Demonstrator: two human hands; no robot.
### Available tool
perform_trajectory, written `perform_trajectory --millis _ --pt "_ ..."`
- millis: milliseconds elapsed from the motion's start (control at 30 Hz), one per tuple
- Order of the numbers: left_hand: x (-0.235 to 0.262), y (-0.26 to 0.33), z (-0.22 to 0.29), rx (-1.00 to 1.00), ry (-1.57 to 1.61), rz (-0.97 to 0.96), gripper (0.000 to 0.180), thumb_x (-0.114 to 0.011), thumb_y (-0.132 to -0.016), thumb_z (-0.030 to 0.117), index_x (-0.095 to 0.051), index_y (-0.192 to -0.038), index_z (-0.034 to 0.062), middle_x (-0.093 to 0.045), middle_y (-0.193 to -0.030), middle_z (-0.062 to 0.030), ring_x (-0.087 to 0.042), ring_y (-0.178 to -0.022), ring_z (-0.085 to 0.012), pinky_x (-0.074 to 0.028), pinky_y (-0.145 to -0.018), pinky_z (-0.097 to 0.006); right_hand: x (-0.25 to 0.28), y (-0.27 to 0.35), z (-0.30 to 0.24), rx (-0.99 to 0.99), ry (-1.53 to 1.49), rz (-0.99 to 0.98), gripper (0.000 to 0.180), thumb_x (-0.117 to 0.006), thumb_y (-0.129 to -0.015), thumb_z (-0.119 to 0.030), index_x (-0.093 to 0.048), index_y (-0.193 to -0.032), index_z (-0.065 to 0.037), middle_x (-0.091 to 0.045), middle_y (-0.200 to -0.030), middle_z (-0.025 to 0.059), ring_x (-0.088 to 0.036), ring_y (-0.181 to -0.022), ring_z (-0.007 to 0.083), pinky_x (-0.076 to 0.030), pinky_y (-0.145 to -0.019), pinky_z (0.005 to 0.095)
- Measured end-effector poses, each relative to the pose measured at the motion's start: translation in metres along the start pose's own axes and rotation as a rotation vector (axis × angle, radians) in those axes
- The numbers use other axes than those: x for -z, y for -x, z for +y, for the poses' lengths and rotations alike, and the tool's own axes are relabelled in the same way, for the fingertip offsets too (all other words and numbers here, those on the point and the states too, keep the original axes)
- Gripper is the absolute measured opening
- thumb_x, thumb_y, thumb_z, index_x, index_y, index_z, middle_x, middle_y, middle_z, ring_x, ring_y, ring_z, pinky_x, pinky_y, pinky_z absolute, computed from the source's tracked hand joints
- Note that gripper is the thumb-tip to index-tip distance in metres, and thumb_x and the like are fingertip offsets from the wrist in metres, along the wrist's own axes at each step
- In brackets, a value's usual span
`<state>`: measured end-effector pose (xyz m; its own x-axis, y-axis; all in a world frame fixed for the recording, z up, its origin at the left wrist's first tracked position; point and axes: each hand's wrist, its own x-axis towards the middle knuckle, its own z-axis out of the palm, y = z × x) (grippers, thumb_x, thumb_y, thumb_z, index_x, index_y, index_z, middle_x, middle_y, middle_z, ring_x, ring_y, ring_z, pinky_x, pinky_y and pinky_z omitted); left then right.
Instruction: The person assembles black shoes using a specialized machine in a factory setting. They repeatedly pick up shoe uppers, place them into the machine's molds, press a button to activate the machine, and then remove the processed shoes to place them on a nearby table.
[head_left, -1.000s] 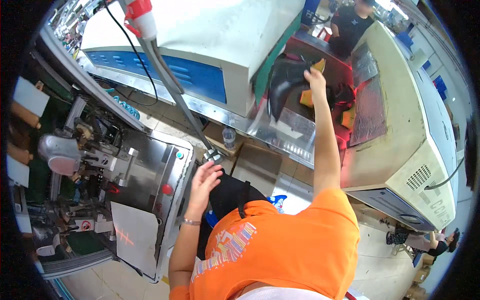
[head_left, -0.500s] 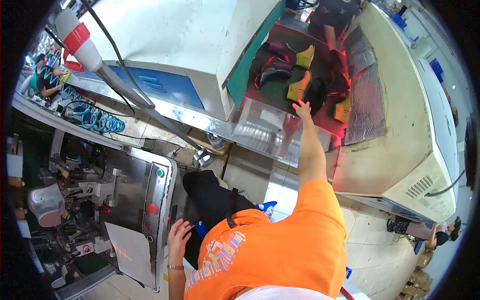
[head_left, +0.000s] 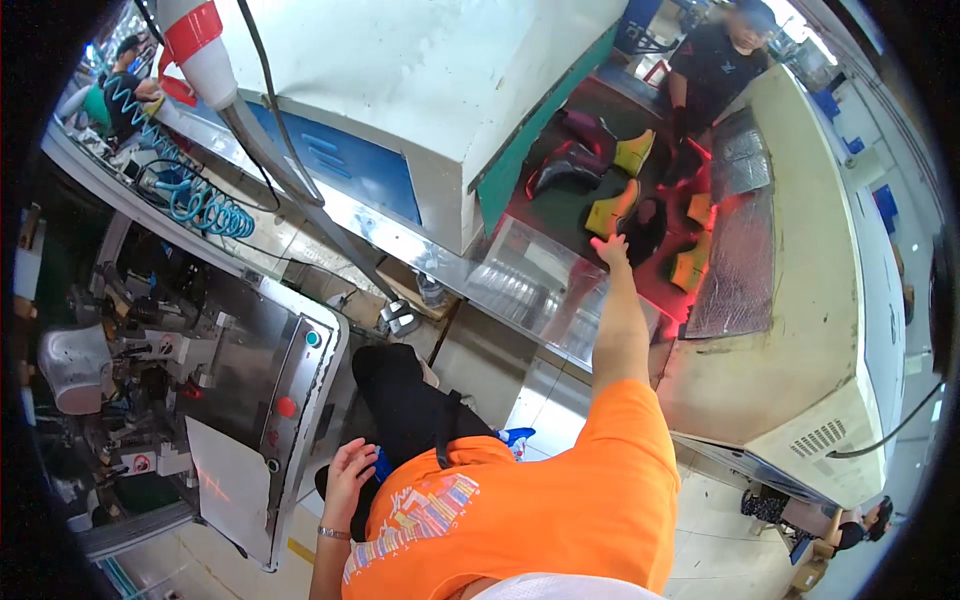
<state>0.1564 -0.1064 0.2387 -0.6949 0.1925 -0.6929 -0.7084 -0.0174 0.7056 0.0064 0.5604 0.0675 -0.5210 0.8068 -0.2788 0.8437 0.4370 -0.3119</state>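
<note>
My right hand (head_left: 612, 248) reaches over the red-lit belt (head_left: 560, 215) between two machine housings, fingers apart and apparently holding nothing. Just beyond its fingertips lies a yellow shoe-shaped piece (head_left: 612, 208); whether they touch, I cannot tell. A dark rounded piece (head_left: 650, 228) lies right beside it. Farther back are another yellow piece (head_left: 633, 153) and a shiny dark boot upper (head_left: 568, 168). More yellow pieces (head_left: 690, 264) lie by the right housing. My left hand (head_left: 352, 464) hangs open at my side, near the machine's control panel, with fingers loosely bent.
A metal-framed machine (head_left: 290, 400) with buttons stands at left, a pale plate (head_left: 230, 490) on its front. A grey pole (head_left: 300, 205) slants across the gap. The cream housing (head_left: 790, 370) borders my right. A co-worker (head_left: 715, 70) stands at the belt's far end.
The view has shifted, bringing more of the co-worker and another yellow piece by the right housing into sight. My right hand stays near the same yellow piece; my left remains low and empty.
</note>
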Motion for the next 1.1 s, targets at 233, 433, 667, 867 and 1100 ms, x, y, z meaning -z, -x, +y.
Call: perform_trajectory --millis 233,433,667,867,1100 --pt "0.003 0.012 0.02 -0.068 0.152 -0.016 0.033 -0.048 -0.087 0.012 -0.044 -0.12 0.006 -0.053 -0.115 -0.0093 -0.051 -0.102 -0.0172 -0.041 -0.087 -0.032 0.123 0.02 0.021 0.334 -0.433 0.459 0.053 -0.061 -0.078 -0.033 -0.052 -0.112 0.006 -0.058 -0.106 0.0154 -0.057 -0.092 0.025 -0.043 -0.08 0.0359" --pt "-0.076 -0.006 0.068 -0.136 0.143 -0.517 0.049 -0.049 -0.087 0.02 -0.031 -0.131 0.0073 -0.041 -0.128 -0.0127 -0.042 -0.117 -0.0237 -0.035 -0.095 -0.039 0.23 0.253 -0.05 0.542 -1.199 -0.063 0.043 -0.057 -0.082 -0.023 -0.052 -0.117 0.003 -0.057 -0.098 0.0031 -0.049 -0.075 0.005 -0.036 -0.062 0.0182" --pt "-0.148 -0.005 0.119 -0.568 0.705 -0.876 0.076 -0.059 -0.077 0.047 -0.021 -0.136 0.0169 -0.027 -0.139 -0.01 -0.029 -0.126 -0.0261 -0.029 -0.096 -0.054 0.186 0.401 -0.082 1.135 -1.328 -0.868 0.069 -0.074 -0.065 -0.03 -0.049 -0.114 0.011 -0.047 -0.122 0.0137 -0.044 -0.111 0.0178 -0.032 -0.09 0.0306" --pt "-0.061 0.004 0.125 -0.944 0.769 -0.158 0.053 -0.062 -0.08 0.03 -0.04 -0.121 0.0043 -0.045 -0.124 -0.0059 -0.043 -0.113 -0.0204 -0.034 -0.096 -0.041 0.103 0.453 -0.178 1.054 -1.185 -1.512 0.035 -0.071 -0.072 -0.027 -0.058 -0.091 -0.001 -0.05 -0.115 0.0144 -0.048 -0.11 0.0254 -0.035 -0.092 0.0366" --pt "0.02 0.058 0.116 -1.298 0.499 0.368 0.047 -0.068 -0.074 0.012 -0.045 -0.113 0.0011 -0.046 -0.116 -0.0069 -0.045 -0.108 -0.0159 -0.036 -0.093 -0.031 0.094 0.535 -0.309 1.267 -1.043 -1.39 0.047 -0.056 -0.083 -0.026 -0.043 -0.121 0.0 -0.054 -0.111 0.0085 -0.047 -0.108 0.0166 -0.036 -0.092 0.0319"
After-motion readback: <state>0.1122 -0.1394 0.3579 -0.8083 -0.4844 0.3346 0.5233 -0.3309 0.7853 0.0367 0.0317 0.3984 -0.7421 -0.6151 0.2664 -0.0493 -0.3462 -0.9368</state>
